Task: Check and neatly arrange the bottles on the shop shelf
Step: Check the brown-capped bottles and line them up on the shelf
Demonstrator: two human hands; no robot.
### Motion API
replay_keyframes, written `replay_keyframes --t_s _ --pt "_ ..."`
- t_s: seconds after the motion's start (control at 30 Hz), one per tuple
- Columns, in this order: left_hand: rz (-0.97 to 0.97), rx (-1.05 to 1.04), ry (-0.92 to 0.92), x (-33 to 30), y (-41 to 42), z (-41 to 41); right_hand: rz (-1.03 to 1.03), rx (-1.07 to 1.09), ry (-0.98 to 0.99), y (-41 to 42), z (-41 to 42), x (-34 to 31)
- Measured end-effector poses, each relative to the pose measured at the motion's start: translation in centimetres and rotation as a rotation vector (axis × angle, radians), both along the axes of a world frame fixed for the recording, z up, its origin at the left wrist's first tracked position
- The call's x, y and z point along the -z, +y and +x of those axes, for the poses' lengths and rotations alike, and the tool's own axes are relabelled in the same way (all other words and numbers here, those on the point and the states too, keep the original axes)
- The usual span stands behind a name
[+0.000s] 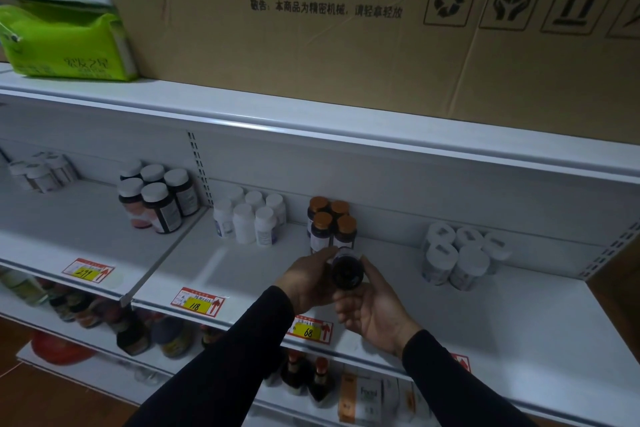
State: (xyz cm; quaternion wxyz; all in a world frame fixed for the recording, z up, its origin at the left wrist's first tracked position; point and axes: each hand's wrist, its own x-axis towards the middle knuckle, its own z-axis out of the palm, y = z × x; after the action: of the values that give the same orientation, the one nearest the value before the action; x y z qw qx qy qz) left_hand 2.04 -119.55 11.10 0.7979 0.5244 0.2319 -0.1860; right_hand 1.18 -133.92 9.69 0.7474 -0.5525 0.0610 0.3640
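The carton [346,45] on the top shelf reads 小心轻放·请勿踩踏 above a smaller line, with recycling, handle-with-care and this-way-up symbols at right; a red scrawl marks its left end; a green pack [65,42] lies beside it. Yellow price tags on the shelf [519,340] edge read 299 [88,270], 118 [197,302] and 68 [310,329]; labels on the bottles are too blurred to read.

The dark bottle [347,270] lies tipped with its round end toward the camera, just in front of the four orange-capped bottles [330,225]; the left hand [308,281] closes on its left side; the right hand [374,308] cups it from below and right, fingers curled round it. White bottles [247,218] stand to the left, larger white ones [457,256] to the right.
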Motion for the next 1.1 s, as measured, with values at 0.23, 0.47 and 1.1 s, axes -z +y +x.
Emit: replay_keyframes --t_s 0.23,0.47,1.1 --pt "0.057 -0.021 -0.041 0.1 0.3 0.1 0.022 0.022 0.047 -0.2 0.0 0.3" --pt "0.197 0.041 -0.383 -0.2 0.9 0.0 0.123 0.282 0.174 -0.2 1.0 1.8" --pt "0.477 0.153 -0.590 0.5 -0.1 -0.3 0.084 0.422 0.187 0.0 1.7 2.2"
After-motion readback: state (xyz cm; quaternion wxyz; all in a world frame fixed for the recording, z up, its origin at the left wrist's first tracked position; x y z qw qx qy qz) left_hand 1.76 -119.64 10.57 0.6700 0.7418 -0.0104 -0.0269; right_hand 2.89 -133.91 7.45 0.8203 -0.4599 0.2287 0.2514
